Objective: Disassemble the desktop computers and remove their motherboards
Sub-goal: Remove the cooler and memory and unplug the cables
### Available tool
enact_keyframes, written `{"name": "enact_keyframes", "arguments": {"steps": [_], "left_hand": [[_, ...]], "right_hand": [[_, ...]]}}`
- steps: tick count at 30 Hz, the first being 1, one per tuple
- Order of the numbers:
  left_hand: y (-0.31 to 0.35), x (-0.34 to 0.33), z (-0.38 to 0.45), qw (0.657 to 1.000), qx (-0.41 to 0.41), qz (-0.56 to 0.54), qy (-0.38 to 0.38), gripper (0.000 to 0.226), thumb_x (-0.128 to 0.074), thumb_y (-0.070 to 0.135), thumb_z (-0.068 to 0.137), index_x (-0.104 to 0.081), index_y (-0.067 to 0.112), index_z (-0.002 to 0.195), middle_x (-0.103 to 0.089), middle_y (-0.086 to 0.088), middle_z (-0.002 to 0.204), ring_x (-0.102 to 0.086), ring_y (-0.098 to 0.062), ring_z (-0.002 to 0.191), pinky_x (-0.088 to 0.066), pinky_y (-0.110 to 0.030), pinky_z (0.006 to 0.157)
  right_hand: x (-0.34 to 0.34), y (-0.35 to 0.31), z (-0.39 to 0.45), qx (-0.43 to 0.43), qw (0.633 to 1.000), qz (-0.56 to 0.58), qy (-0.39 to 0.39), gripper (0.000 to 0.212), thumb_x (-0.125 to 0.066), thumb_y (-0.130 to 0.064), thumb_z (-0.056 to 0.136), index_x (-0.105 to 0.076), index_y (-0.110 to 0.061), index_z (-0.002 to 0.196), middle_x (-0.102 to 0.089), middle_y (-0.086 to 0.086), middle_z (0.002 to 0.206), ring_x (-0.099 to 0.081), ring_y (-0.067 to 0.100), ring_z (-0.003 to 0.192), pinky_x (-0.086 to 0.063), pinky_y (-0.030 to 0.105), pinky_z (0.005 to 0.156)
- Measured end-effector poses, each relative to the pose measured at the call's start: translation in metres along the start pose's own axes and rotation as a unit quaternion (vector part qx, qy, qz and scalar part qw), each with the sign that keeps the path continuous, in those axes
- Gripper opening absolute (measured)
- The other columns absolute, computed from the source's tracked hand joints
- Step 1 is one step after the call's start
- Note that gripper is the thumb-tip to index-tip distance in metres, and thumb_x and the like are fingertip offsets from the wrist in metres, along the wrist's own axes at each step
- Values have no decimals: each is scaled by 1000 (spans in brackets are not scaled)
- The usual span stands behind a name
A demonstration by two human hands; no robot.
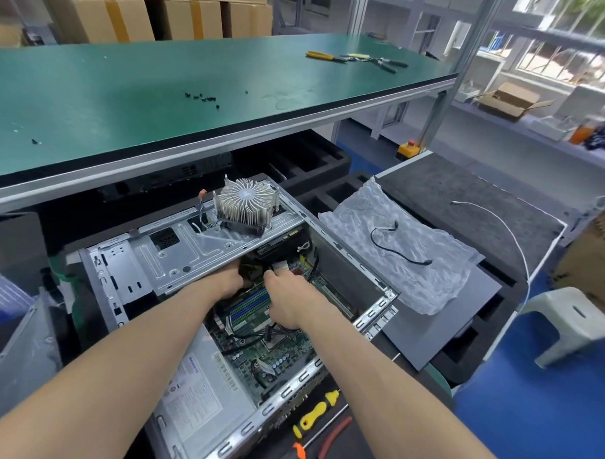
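While our arms reach forward into the open case (185, 436), nearest us lie a screwdriver (317, 412) and red-handled pliers (330, 437) just outside its front rail. Inside the case sit the power supply (193, 387) on the left and the motherboard (264, 347) on the right, its long axis running away from us toward the drive bay. Our right hand (291, 300) hovers over the far half of the board, fingers curled down on what looks like a cable connector (282, 266); our left hand (227, 283) goes under the drive cage (178, 257), fingertips hidden, so we cannot tell its grip. The right hand is nearer the board, and we judge the cables must come off before it lifts out. A heatsink (247, 205) rests on the cage. Right of the case, bubble wrap (398, 257) carries a loose black cable (397, 246). Beyond, the bench (117, 84) holds scattered screws (202, 97) and yellow pliers (322, 56)
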State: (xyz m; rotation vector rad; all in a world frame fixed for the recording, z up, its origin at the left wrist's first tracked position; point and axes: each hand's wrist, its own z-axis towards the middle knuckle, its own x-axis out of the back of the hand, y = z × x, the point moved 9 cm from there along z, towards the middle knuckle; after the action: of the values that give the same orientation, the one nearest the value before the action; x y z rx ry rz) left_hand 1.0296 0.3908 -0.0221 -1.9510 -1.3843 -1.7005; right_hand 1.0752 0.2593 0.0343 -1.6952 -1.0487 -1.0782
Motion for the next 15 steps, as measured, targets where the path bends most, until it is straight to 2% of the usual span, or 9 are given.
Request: {"name": "enact_keyframes", "arguments": {"steps": [3, 5, 7, 10, 15], "left_hand": [[8, 4, -3, 997, -35, 73, 18, 34, -57, 12, 94, -50, 3, 127, -51, -21, 133, -53, -36, 118, -43, -34, 95], [13, 4, -6, 993, -53, 104, 21, 19, -52, 7, 93, -51, 3, 112, -56, -21, 121, -56, -31, 102, -42, -29, 83], [19, 5, -8, 990, -66, 124, 22, 8, -51, 5, 91, -45, 6, 96, -56, -17, 106, -50, -25, 87, -37, -27, 75], [24, 5, -10, 989, -77, 121, 21, 12, -49, 4, 91, -38, 7, 92, -45, -11, 94, -45, -22, 83, -33, -24, 73], [30, 2, -11, 988, -88, 124, 8, 13, -49, 2, 93, -37, 8, 94, -45, -11, 95, -52, -28, 89, -35, -25, 73]], "right_hand": [[-1, -1, 0, 3, 1000, -1, 3, 34, -56, -6, 93, -45, -2, 124, -52, 19, 118, -58, 43, 103, -48, 44, 72], [-1, -1, 1, 3, 1000, -2, 3, 32, -55, -5, 93, -45, -2, 123, -52, 19, 117, -59, 43, 102, -45, 43, 69], [-1, -2, 0, 3, 1000, -5, 3, 31, -55, -6, 93, -45, -3, 122, -52, 20, 118, -59, 43, 102, -44, 42, 69], [-1, -3, 1, 4, 1000, -7, 1, 31, -56, -6, 93, -45, -2, 122, -51, 20, 120, -58, 43, 104, -45, 42, 70], [0, -2, 2, 5, 1000, -7, 1, 30, -56, -5, 92, -46, -2, 120, -52, 20, 118, -58, 43, 103, -45, 43, 71]]}}
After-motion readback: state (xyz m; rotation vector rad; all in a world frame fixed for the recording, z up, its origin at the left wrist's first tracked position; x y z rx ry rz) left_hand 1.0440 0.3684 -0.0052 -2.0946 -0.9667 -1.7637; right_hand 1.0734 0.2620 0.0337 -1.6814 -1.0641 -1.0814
